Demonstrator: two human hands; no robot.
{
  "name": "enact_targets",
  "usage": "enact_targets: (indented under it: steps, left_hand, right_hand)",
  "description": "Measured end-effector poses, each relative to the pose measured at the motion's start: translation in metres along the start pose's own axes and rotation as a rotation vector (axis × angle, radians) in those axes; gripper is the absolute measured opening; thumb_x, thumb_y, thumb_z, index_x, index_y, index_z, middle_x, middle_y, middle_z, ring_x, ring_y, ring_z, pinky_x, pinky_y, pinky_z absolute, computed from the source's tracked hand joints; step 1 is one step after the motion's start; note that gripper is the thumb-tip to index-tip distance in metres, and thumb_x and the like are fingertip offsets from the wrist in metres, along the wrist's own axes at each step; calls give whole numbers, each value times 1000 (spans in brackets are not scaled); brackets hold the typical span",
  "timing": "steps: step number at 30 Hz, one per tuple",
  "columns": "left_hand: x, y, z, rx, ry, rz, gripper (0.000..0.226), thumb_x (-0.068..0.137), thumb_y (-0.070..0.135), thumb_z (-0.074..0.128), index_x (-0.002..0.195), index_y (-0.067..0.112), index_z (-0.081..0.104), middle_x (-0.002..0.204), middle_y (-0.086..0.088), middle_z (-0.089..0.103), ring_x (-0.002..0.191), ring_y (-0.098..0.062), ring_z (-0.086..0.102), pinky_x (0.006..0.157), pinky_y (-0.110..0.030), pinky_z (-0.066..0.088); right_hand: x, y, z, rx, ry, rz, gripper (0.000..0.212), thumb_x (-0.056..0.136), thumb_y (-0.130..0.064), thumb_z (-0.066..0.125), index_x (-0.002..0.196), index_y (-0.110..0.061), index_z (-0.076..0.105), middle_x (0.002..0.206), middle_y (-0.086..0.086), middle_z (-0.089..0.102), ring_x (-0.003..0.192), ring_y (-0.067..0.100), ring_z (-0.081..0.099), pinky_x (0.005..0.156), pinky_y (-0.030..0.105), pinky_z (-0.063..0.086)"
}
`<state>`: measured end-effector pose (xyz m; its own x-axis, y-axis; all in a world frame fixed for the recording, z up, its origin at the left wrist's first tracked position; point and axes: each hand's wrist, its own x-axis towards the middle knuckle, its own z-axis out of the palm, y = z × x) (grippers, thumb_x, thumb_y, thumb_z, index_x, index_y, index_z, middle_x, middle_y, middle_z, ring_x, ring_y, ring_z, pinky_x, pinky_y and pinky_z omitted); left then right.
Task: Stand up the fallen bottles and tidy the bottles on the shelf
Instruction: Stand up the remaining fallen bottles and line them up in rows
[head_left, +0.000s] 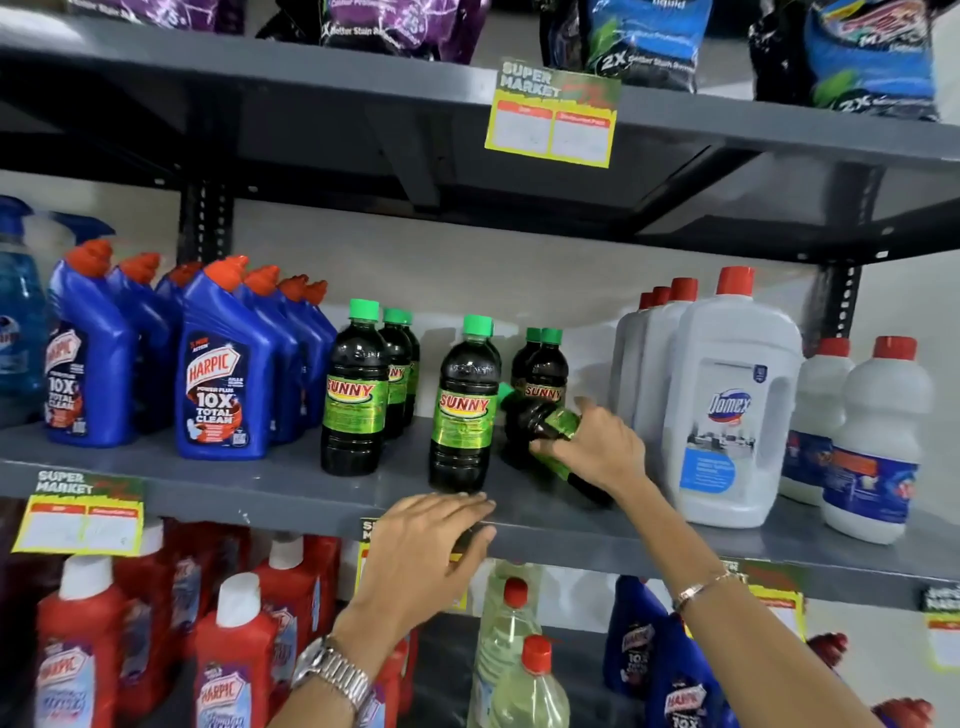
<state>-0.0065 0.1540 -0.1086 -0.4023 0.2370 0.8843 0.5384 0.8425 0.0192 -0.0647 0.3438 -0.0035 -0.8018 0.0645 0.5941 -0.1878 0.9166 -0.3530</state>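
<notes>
Dark Sunny bottles with green caps stand on the grey middle shelf (260, 483). One upright bottle (462, 410) stands near the front, another (355, 395) further left with more behind it, and two (543, 371) at the back. A fallen Sunny bottle (530, 423) lies tilted on the shelf, cap pointing back left. My right hand (597, 447) is wrapped around its labelled middle. My left hand (431, 540) hovers at the shelf's front edge just below the front upright bottle, fingers spread, holding nothing.
Blue Harpic bottles (223, 374) fill the shelf's left part. White Domex jugs (727, 405) with red caps stand to the right of my right hand. The shelf above (311, 67) holds detergent pouches. Red bottles (78, 634) and pale bottles (511, 654) stand below.
</notes>
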Motion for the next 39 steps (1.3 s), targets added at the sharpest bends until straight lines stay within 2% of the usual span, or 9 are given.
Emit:
enact_targets:
  steps: [5, 9, 13, 18, 22, 26, 32, 34, 39]
  left_hand:
    - [2, -2, 2, -16, 41, -9, 27, 84, 39, 52, 96, 28, 73, 101, 17, 70, 92, 1, 64, 81, -18, 43]
    - [11, 6, 11, -17, 38, 36, 25, 84, 38, 54, 95, 27, 73, 100, 16, 70, 92, -1, 65, 82, -18, 44]
    - [0, 6, 14, -8, 29, 39, 25, 84, 38, 55, 97, 27, 73, 101, 17, 70, 93, 0, 64, 82, -18, 44]
    - [-5, 9, 14, 1, 22, 30, 27, 84, 39, 54, 97, 27, 73, 101, 16, 70, 93, 0, 64, 83, -17, 42]
    - [-6, 8, 14, -11, 17, 40, 28, 84, 40, 53, 97, 27, 73, 101, 17, 70, 94, 0, 64, 84, -17, 41]
    - [-5, 8, 15, -15, 31, 38, 27, 84, 39, 53, 97, 26, 74, 100, 17, 70, 94, 1, 63, 84, -16, 40]
    - [-5, 7, 15, -3, 30, 41, 27, 84, 40, 54, 96, 25, 74, 100, 16, 70, 93, -1, 64, 83, -18, 41]
    - [-5, 7, 15, -4, 25, 47, 28, 85, 40, 53, 96, 25, 74, 100, 16, 70, 92, -1, 64, 81, -18, 43]
    - [-5, 9, 11, -29, 14, 28, 29, 83, 40, 52, 96, 26, 74, 100, 17, 70, 90, 0, 64, 82, -16, 39]
  right_hand:
    - [-6, -5, 8, 248, 246, 69, 67, 67, -53, 67, 122, -16, 54, 111, 14, 60, 107, 35, 59, 85, 38, 47]
    - [-9, 6, 9, 647, 348, 144, 73, 71, -36, 75, 131, -10, 42, 128, 15, 49, 119, 29, 47, 92, 31, 36]
    - [-17, 9, 17, 745, 312, 152, 76, 70, -34, 77, 130, -7, 39, 132, 13, 45, 120, 25, 46, 88, 25, 32]
    - [-18, 19, 18, 832, 245, 153, 79, 67, -40, 79, 130, -16, 39, 130, 6, 47, 115, 19, 49, 96, 32, 41]
    - [-15, 22, 10, 961, 160, 134, 71, 75, -24, 74, 135, -16, 37, 127, 2, 54, 106, 13, 54, 95, 32, 45]
    - [-8, 21, -3, 844, 115, 90, 73, 70, -21, 79, 130, -14, 38, 113, -3, 52, 103, 14, 51, 89, 29, 43]
    - [-12, 14, -1, 546, 197, 135, 87, 58, -48, 81, 126, -14, 39, 124, 6, 50, 112, 23, 53, 94, 43, 47]
    - [-11, 17, -3, 596, 156, 161, 85, 62, -51, 78, 129, -16, 40, 125, 6, 48, 113, 22, 52, 94, 42, 46]
    - [-14, 34, -3, 973, 37, 206, 62, 75, -17, 72, 131, -12, 47, 119, 8, 61, 112, 23, 58, 99, 41, 47]
